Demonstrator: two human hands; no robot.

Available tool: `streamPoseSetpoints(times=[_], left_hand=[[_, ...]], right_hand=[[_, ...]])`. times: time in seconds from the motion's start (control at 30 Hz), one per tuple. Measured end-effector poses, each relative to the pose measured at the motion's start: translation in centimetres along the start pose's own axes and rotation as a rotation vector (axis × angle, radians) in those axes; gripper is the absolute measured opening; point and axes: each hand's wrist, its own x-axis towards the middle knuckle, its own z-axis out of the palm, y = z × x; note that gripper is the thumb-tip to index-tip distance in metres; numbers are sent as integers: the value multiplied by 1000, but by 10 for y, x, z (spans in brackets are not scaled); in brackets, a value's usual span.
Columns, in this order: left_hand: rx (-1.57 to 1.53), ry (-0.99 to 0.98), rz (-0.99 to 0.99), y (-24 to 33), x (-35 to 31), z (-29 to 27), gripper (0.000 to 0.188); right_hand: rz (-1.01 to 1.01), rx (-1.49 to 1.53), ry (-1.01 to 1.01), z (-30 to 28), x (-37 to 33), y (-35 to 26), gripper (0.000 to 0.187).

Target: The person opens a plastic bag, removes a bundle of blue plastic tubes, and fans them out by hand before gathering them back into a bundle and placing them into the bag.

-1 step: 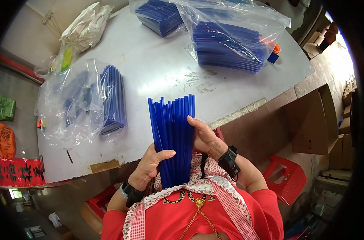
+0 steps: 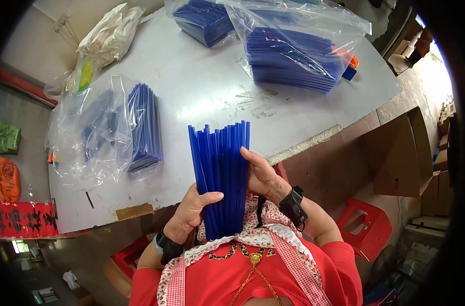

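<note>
The left hand [image 2: 191,206] and the right hand [image 2: 261,173] are grasping a bundle of blue tubes [image 2: 222,173] from opposite sides, the left thumb lying across the front and the right thumb pressing the right flank higher up. The bundle is sitting at the near edge of the white table [image 2: 202,97], its top ends showing against the tabletop and its lower ends reaching toward the apron [image 2: 294,265] on the near side of that table; contact there cannot be told. Slippage is presenting the main risk: the tubes are looking smooth and glossy, so easing either palm could let inner pieces slide down past the table edge. Over-squeezing could make the rounded shafts roll across one another, and the outermost left tube, already splaying, could drop out. The top ends are standing unevenly. The tubes are appearing straight, slim and translucent, probably stiff plastic. On the table's left part, a crinkled clear bag [image 2: 107,163] is lying beside or around a blue stack [image 2: 144,132]; which, cannot be told.
</note>
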Motion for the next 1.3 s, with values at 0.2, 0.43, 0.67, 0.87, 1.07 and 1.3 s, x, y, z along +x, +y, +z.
streamPoseSetpoints(times=[0.2, 0.43, 0.67, 0.87, 1.07, 1.3], left_hand=[[37, 51, 28, 1, -8, -1, 51], [43, 88, 41, -2, -16, 2, 49], [72, 117, 126, -3, -26, 10, 45], [39, 146, 156, -9, -27, 5, 48], [10, 151, 194, -11, -29, -1, 48], [-77, 192, 169, -11, -27, -1, 50]], right_hand=[[-37, 31, -7, -5, -1, 3, 54], [-23, 108, -75, -14, -3, 5, 62], [-8, 32, -47, 0, -13, -1, 79], [20, 14, -79, 1, -19, -3, 93], [18, 14, -81, -3, -18, -1, 96], [27, 142, -223, -11, -13, 1, 84]])
